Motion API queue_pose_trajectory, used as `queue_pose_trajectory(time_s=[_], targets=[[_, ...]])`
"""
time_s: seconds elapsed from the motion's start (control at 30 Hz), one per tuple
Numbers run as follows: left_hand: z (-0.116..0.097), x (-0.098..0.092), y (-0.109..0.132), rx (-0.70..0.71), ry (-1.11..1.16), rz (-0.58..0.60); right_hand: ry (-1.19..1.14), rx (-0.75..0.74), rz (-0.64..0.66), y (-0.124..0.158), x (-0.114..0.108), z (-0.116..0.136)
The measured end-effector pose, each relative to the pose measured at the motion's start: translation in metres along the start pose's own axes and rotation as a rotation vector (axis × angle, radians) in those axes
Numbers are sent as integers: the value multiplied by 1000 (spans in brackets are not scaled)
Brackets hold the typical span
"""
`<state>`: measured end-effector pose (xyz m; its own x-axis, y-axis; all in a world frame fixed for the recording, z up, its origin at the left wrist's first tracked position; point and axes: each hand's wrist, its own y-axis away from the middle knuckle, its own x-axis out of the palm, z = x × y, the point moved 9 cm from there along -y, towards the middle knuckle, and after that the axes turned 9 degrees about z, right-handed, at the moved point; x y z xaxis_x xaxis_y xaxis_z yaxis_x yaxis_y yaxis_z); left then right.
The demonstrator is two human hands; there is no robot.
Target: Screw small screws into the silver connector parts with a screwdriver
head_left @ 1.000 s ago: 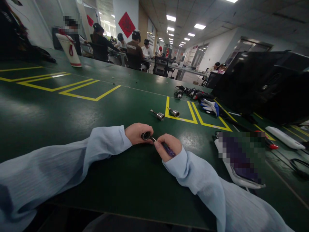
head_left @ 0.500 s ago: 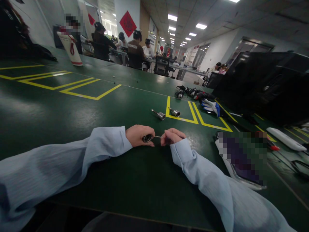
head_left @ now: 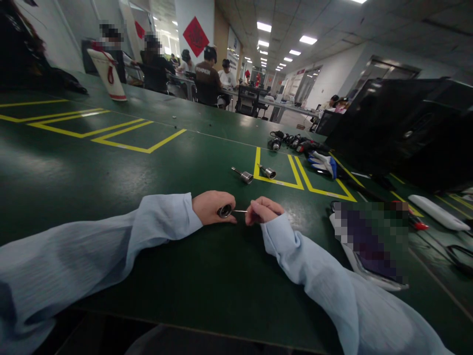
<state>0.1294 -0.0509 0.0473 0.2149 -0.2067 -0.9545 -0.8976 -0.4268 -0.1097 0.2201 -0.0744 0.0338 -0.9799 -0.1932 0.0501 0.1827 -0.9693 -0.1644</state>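
Note:
My left hand is closed around a metal hole saw, its dark round mouth turned toward me. A thin metal rod, which looks like a hex key, bridges the gap between both hands. Its right end is pinched in the fingers of my right hand; its left end meets the side of the hole saw, where the exact contact is too small to make out. Beyond my hands, a second hole saw with a shank lies on the green table, beside a third hole saw at a yellow-taped outline.
A tablet-like device with a blurred screen lies by my right forearm. Farther back are blue-and-white gloves, a cluster of dark tools and a large black case. A white paper cup stands far left; people sit behind.
Both hands keep their hold. My right hand has shifted very slightly with the rod, and the hole saw has barely moved in my left.

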Motion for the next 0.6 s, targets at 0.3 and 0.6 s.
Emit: queue_pose_trajectory(time_s=[0.3, 0.6], targets=[[-4, -5, 1, 5, 44, -2, -149, 37, 1, -2, -3, -6], [-1, -6, 2, 12, 65, -31, -109, 23, 29, 1, 6, -5]])
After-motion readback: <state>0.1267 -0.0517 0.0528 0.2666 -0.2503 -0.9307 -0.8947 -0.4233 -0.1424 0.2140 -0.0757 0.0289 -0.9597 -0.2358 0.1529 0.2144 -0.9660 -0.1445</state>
